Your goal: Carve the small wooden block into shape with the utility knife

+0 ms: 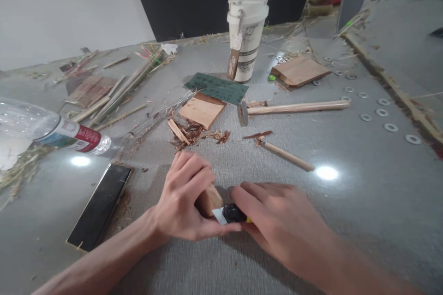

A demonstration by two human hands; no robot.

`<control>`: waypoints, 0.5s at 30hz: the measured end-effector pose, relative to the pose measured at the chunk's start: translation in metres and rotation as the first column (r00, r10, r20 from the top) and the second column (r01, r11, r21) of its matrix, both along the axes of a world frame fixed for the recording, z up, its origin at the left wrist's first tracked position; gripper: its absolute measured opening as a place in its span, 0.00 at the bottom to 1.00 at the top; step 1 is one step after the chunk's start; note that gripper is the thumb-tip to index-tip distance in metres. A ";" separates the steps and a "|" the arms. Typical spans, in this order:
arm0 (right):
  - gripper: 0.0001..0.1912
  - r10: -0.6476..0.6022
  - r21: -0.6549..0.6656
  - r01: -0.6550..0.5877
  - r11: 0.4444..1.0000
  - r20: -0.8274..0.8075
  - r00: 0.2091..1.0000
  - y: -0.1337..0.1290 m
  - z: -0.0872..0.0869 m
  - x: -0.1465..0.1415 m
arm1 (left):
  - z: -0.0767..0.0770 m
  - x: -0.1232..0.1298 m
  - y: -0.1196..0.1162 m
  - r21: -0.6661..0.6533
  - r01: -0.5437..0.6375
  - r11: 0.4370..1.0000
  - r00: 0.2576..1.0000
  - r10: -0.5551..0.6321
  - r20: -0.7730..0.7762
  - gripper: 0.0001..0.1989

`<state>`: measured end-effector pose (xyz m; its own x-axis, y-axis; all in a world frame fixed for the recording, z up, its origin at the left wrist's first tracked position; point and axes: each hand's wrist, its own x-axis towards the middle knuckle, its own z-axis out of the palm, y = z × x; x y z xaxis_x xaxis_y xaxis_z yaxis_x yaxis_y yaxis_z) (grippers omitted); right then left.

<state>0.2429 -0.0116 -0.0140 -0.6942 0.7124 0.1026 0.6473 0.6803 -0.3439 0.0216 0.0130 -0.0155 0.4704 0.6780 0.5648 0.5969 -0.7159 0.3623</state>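
Note:
My left hand is wrapped round a small brown wooden piece near the bottom centre, its thumb stretched toward the right hand. To the right of it, my right hand grips a utility knife with a black and yellow body. The short silver blade points left, at the lower right edge of the wooden piece; whether it touches the wood is hard to tell. The palm and fingertips of the right hand are partly hidden. Brown shavings and a square wooden board lie just beyond the hands.
A hammer and a thin stick lie beyond my right hand. Farther back stand a lidded cup and a green sheet lying flat. A plastic bottle and black phone-like slab are left; several washers lie right.

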 end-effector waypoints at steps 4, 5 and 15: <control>0.14 -0.005 -0.018 0.004 1.000 -0.027 1.000 0.001 0.001 -0.001 | 0.000 -0.001 0.000 -0.007 -0.003 1.000 1.000 0.003 -0.006 0.27; 0.14 -0.007 -0.023 0.006 1.000 -0.032 0.999 0.001 0.001 -0.001 | 0.000 -0.001 0.000 -0.008 -0.005 1.000 1.000 0.005 -0.008 0.27; 0.13 -0.030 -0.135 0.023 0.991 -0.053 0.998 0.005 -0.002 -0.001 | -0.004 0.000 0.000 -0.012 -0.019 1.000 0.999 0.019 -0.032 0.27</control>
